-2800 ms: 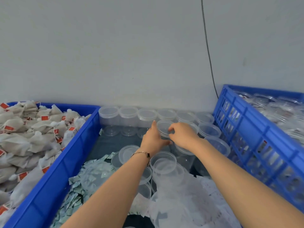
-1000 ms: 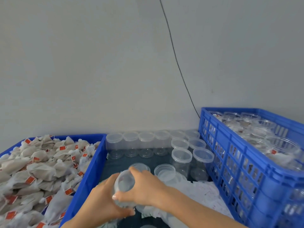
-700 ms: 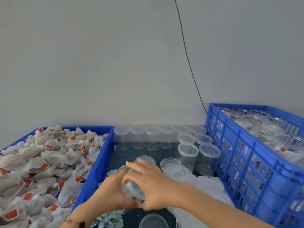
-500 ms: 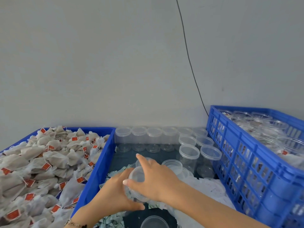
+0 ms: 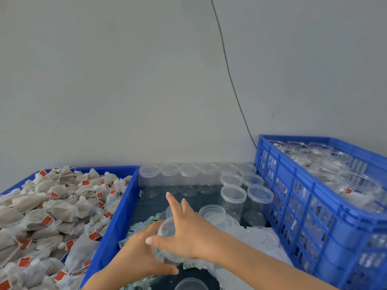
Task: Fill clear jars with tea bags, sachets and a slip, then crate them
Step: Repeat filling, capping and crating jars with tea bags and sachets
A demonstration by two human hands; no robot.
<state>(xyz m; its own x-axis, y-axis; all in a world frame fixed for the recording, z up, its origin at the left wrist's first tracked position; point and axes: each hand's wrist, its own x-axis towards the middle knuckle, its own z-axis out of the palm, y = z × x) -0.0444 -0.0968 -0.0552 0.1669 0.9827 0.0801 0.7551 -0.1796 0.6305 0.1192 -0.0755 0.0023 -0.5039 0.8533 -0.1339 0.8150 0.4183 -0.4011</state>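
Step in hand: judged to be opening an empty clear jar (image 5: 167,237), low centre of frame, ahead of filling. Unscrewing is inferred from the grip, not seen.
Left hand (image 5: 138,256): wrapped round the jar body from below and left, thumb across the near side. Clamped on the jar.
Right hand (image 5: 188,233): palm over the jar's top, thumb against its left edge, fingers splayed and pointing up-frame. Whether it grips the lid or only rests on it, cannot tell.
Jar: tilted, held above the scattered sachets (image 5: 142,229); looks empty, though blur hides detail.
Tea bags (image 5: 52,210): heaped in the blue bin (image 5: 117,222), left of frame, red tags visible.
Empty jars (image 5: 232,197): lidded, standing in rows centre frame along the wall.
Loose lid (image 5: 189,284): bottom edge, centre, lying flat.
Paper slips (image 5: 259,239): probably the white sheet heap at lower right centre; print unreadable.
Crate (image 5: 297,197): right of frame, already holding filled jars (image 5: 356,185).
Progress: many done, many waiting; this jar at its first step.
Next move calls for: lid clear and set down, left hand keeping the jar mouth up, right hand free to reach left for tea bags.
Risk: thin slick wall, may slip or flex under a twist.
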